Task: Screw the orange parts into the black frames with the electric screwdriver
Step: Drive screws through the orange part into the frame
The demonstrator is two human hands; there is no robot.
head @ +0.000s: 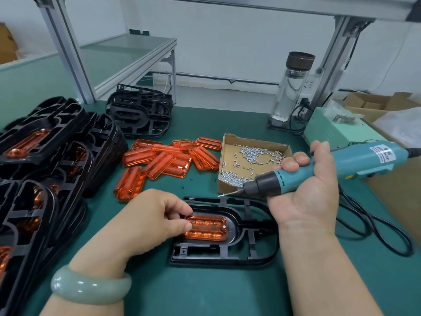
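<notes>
- The left grip [156, 215] covers the left end of the orange part [209, 228].
- The right grip [312, 190] hides the middle of the screwdriver [369, 159], whose rear runs off the right edge.
- The frame stacks [52, 156] are cut by the left edge.
- The screw [221, 195] on the bit is too small to make out.
- What the bag [341, 115] holds is unclear.

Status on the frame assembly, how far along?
Done: finished frames stacked at left. In hand: left hand holds an orange part in the current frame, one seated screw at its right end; right hand holds the screwdriver, next screw on its bit. Left: loose orange parts and bare frames behind.
</notes>
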